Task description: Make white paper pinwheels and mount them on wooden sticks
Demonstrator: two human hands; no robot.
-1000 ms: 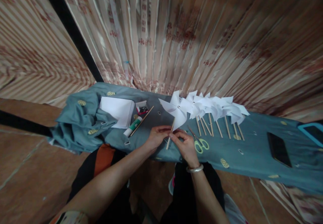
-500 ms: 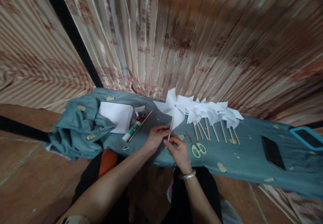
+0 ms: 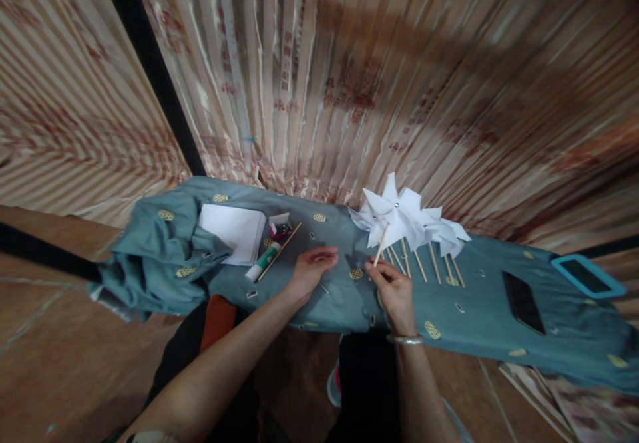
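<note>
White pinwheel (image 3: pixel 393 218) in right hand (image 3: pixel 396 295), left hand (image 3: pixel 310 273) over teal cloth (image 3: pixel 479 323)

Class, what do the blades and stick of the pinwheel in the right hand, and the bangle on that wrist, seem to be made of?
Blades: likely matte white paper, being thin, with crisp points.
Stick: probably bare wood or bamboo, by its pale tan colour.
Bangle: seemingly polished metal, silvery with a slight shine, though plating can't be ruled out.

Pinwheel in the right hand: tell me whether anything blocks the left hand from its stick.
Nothing visible does: between the left hand and the stick of the pinwheel, only patterned cloth shows.
</note>
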